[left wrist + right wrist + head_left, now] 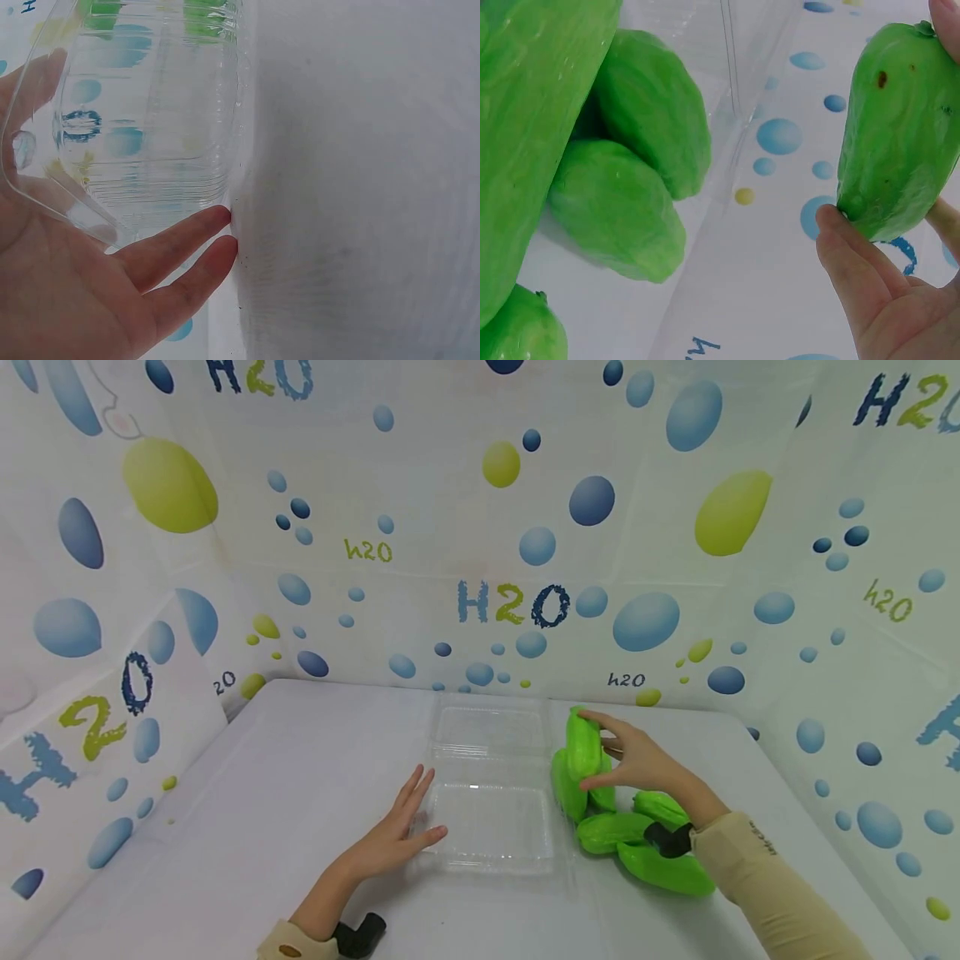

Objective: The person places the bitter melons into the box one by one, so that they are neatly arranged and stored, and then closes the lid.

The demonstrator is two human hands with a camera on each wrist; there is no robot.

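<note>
On the counter, head view: a white counter stood inside walls of bubble-printed sheeting marked H2O.
Container, head view: a clear plastic clamshell container lay opened flat at the middle of the counter, one half farther away, one half nearer.
Left hand, head view: the left hand lay flat with straight, spread fingers, its fingertips touching the left edge of the nearer half; it grasped nothing.
Right hand, head view: the right hand pinched one green fruit between thumb and fingers, held upright just beside the right edge of the container.
Pile, head view: more green fruits lay bunched on the counter just right of the container, under and beside the right wrist.
Left wrist view: the left hand showed an open palm with two straight fingers against the ribbed wall of the clamshell container; the counter filled the right side.
Right wrist view: the right hand gripped the green fruit, thumb under its lower end, a fingertip at its stem end; the fruit bore small brown spots.
Others, right wrist view: the green fruits of the pile lay close together at left, with the edge of the clear container behind them.
</note>
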